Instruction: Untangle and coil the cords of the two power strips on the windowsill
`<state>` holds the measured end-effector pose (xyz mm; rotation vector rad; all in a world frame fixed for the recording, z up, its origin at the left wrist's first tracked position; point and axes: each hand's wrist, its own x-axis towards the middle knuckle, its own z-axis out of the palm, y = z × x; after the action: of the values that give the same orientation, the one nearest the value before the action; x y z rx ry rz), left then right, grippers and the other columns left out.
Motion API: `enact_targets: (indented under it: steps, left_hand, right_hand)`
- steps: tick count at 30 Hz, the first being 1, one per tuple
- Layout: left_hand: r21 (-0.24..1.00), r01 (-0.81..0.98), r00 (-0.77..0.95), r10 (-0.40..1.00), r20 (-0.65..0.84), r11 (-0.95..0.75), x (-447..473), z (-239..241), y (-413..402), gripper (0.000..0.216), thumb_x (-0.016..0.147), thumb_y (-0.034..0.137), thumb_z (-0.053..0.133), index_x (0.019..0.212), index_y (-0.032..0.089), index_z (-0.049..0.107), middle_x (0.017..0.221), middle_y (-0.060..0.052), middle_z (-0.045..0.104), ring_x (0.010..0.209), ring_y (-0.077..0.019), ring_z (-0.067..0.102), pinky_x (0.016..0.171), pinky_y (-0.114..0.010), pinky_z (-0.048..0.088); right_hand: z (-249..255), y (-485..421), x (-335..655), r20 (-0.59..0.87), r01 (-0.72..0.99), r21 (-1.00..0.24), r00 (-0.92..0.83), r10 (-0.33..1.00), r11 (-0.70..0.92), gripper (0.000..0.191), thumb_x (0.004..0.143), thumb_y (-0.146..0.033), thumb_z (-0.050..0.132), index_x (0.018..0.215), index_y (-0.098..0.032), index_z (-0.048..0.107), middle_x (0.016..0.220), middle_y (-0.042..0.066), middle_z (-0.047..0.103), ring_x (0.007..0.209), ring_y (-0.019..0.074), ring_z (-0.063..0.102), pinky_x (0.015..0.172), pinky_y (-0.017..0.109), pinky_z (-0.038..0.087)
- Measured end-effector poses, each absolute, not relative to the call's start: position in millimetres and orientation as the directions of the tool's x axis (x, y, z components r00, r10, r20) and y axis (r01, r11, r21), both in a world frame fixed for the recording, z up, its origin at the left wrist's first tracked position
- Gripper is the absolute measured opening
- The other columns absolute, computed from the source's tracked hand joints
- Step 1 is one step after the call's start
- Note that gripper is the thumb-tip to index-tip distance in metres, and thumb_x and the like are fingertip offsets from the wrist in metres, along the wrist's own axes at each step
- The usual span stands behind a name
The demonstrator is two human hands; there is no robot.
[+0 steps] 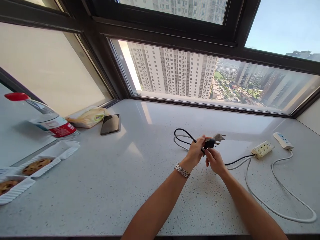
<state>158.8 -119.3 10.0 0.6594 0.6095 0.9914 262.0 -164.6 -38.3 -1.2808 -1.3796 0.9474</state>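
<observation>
Near the middle of the counter, my left hand [195, 152] is closed around a black power cord, with the black plug [209, 143] at its fingertips. A light grey plug [218, 137] shows just beyond it, its prongs pointing right. Black and white cords loop out behind that hand to the left. My right hand [215, 161] meets it from the right, fingers pinched at the black cord below the plug; the exact grip is partly hidden. Farther right lie a cream power strip [262, 149] on a black cord and a white power strip [283, 140] on a white cord [280, 218].
On the left, a red-capped bottle [58, 125] stands by a food packet [88, 117] and a dark phone [110, 124]. Cookies [37, 166] sit in a white tray [68, 146]. Windows border the speckled counter [100, 196]; its front edge is at the bottom.
</observation>
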Motion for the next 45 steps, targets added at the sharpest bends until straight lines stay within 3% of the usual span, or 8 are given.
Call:
enact_targets:
  steps: [6, 10, 14, 17, 21, 30, 37, 45]
  left_hand:
    - [0.843, -0.486, 0.29, 0.952, -0.093, 0.231, 138, 12, -120, 0.043, 0.072, 0.053, 0.069, 0.088, 0.013, 0.066, 0.082, -0.007, 0.066, 0.072, -0.0152, 0.06, 0.063, -0.024, 0.043]
    - [0.995, 0.042, 0.401, 0.914, 0.065, -0.09, 97, 18, -140, 0.036, 0.07, 0.05, 0.071, 0.082, 0.016, 0.071, 0.086, -0.011, 0.068, 0.083, -0.0248, 0.061, 0.073, -0.033, 0.045]
    - [0.842, 0.345, 0.051, 0.904, 0.425, -0.415, 64, 19, -131, 0.047, 0.059, 0.043, 0.081, 0.1, 0.022, 0.068, 0.115, -0.012, 0.063, 0.119, -0.0336, 0.045, 0.093, -0.039, 0.038]
    - [0.906, 0.279, 0.189, 0.943, 0.273, -0.319, 50, 10, -108, 0.052, 0.057, 0.048, 0.08, 0.099, 0.021, 0.066, 0.103, -0.011, 0.066, 0.11, -0.0322, 0.052, 0.089, -0.038, 0.043]
    - [0.997, -0.069, 0.563, 0.826, 0.016, 0.027, 45, -6, -99, 0.036, 0.073, 0.051, 0.069, 0.078, 0.016, 0.058, 0.052, 0.004, 0.046, 0.05, -0.0128, 0.051, 0.057, -0.027, 0.047]
    - [0.641, -0.252, 0.62, 0.629, -0.469, 0.725, 72, -27, -104, 0.034, 0.083, 0.028, 0.064, 0.065, 0.017, 0.037, 0.05, 0.011, 0.021, 0.033, -0.0001, 0.015, 0.03, -0.011, 0.012]
    - [0.54, -0.329, 0.586, 0.616, -0.526, 0.774, 76, -29, -101, 0.028, 0.089, 0.019, 0.052, 0.065, 0.017, 0.038, 0.048, 0.011, 0.021, 0.03, -0.001, 0.017, 0.028, -0.011, 0.011]
    - [0.37, -0.747, 0.506, 0.833, -0.222, 0.552, 69, -2, -117, 0.021, 0.083, 0.018, 0.043, 0.091, 0.009, 0.059, 0.057, 0.001, 0.046, 0.041, -0.0058, 0.039, 0.031, -0.013, 0.031]
  right_hand:
    - [-34, -163, 260, 0.154, 0.053, -0.988, 0.309, 0.938, 0.145, 0.051, 0.076, -0.071, 0.049, 0.069, -0.02, 0.047, 0.053, -0.003, 0.047, 0.043, 0.0074, 0.032, 0.04, 0.021, 0.025]
    - [-24, -164, 264, 0.012, -0.041, -0.999, 0.288, 0.958, 0.025, 0.057, 0.069, -0.077, 0.051, 0.062, -0.02, 0.044, 0.049, -0.004, 0.042, 0.04, 0.0064, 0.024, 0.036, 0.022, 0.017]
    - [-19, -167, 266, -0.055, -0.08, -0.996, 0.185, 0.981, -0.041, 0.06, 0.064, -0.079, 0.054, 0.064, -0.019, 0.046, 0.047, -0.005, 0.04, 0.039, 0.0052, 0.021, 0.036, 0.021, 0.012]
    - [-20, -172, 269, -0.059, -0.092, -0.995, 0.106, 0.993, -0.049, 0.055, 0.067, -0.073, 0.059, 0.065, -0.019, 0.045, 0.049, -0.005, 0.043, 0.04, 0.0049, 0.022, 0.037, 0.02, 0.015]
    - [-25, -175, 277, -0.04, -0.138, -0.99, 0.101, 0.994, -0.026, 0.048, 0.072, -0.065, 0.061, 0.068, -0.018, 0.05, 0.056, -0.003, 0.049, 0.04, 0.0044, 0.021, 0.036, 0.02, 0.018]
    - [-23, -169, 284, -0.007, -0.409, -0.895, 0.411, 0.912, 0.177, 0.041, 0.066, -0.049, 0.07, 0.091, -0.019, 0.058, 0.068, -0.004, 0.052, 0.041, 0.0037, 0.031, 0.038, 0.02, 0.029]
    - [-17, -184, 285, 0.281, 0.122, -0.96, 0.351, 0.893, 0.254, 0.025, 0.08, -0.04, 0.053, 0.095, -0.021, 0.05, 0.079, 0.0, 0.055, 0.046, 0.0076, 0.033, 0.043, 0.023, 0.028]
    - [-24, -181, 285, 0.401, 0.805, -0.486, -0.141, 0.905, 0.34, 0.021, 0.09, -0.024, 0.029, 0.089, -0.019, 0.049, 0.069, 0.002, 0.051, 0.052, 0.0131, 0.039, 0.051, 0.025, 0.027]
